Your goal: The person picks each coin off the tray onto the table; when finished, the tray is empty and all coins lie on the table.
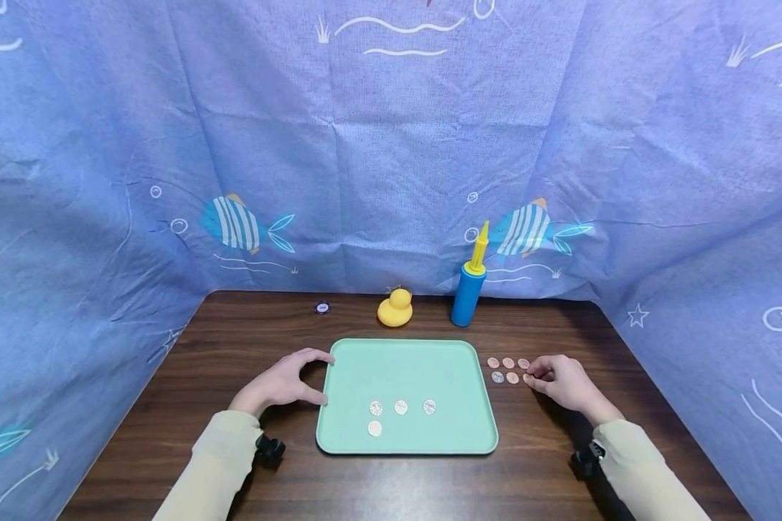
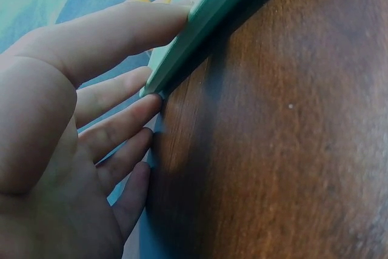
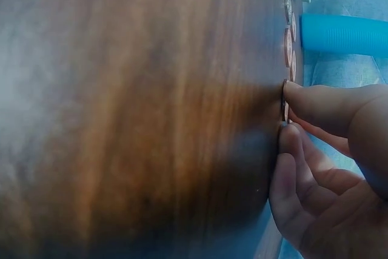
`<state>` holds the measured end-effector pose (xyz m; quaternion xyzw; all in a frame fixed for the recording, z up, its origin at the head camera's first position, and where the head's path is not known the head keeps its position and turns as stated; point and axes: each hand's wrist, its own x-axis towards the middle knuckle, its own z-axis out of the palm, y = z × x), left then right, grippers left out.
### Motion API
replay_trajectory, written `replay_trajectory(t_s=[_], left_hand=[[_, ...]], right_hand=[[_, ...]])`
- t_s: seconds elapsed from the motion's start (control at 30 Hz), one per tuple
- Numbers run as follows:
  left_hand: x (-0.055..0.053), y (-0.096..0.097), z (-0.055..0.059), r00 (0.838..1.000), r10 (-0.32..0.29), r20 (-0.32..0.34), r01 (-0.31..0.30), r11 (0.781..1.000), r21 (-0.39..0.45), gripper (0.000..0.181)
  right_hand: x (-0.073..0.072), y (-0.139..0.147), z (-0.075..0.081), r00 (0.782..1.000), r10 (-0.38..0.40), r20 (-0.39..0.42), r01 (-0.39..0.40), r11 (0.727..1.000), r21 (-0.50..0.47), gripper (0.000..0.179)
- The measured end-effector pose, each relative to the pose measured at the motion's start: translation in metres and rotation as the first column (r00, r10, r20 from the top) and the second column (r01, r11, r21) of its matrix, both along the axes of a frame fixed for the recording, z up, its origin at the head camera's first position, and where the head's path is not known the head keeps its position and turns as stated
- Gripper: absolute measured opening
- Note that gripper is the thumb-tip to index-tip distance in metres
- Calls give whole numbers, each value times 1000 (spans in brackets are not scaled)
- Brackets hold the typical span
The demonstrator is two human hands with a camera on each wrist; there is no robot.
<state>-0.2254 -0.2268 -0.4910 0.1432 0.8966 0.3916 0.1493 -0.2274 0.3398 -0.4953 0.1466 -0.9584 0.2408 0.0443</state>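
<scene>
Left hand: fingers wide, touching the left rim of the tray.
Right hand: fingers narrow, thumb at a coin (pinched or not, I can't tell).

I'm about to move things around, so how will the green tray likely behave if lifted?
The tray probably stays stiff, as it looks flat and straight-sided. It's likely light for its size, since it seems thin and shallow. The four coins on it sit unattached, so they may slide if it tilts.
</scene>
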Motion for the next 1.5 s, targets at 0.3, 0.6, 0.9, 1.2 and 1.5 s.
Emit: replay_trajectory(t_s=[0.3, 0.6, 0.9, 1.2, 1.5], left_hand=[[0, 0, -1, 1000, -8, -10, 8, 1000, -1, 70], [0, 0, 0, 1000, -12, -10, 12, 1000, -3, 70], [1, 1, -1, 1000, -19, -11, 19, 1000, -4, 71], [1, 0, -1, 1000, -16, -13, 16, 1000, -2, 70], [1, 0, 1, 1000, -21, -14, 21, 1000, -5, 69]], right_hand=[[0, 0, 1, 1000, -8, -12, 7, 1000, -20, 8], [0, -25, 15, 998, 65, -24, -66, 996, -63, 11], [0, -66, 23, 978, 210, 4, -209, 974, -90, 12], [4, -102, 26, 953, 299, 48, -295, 953, -69, 16], [4, -127, 23, 899, 433, 58, -429, 900, -76, 18]])
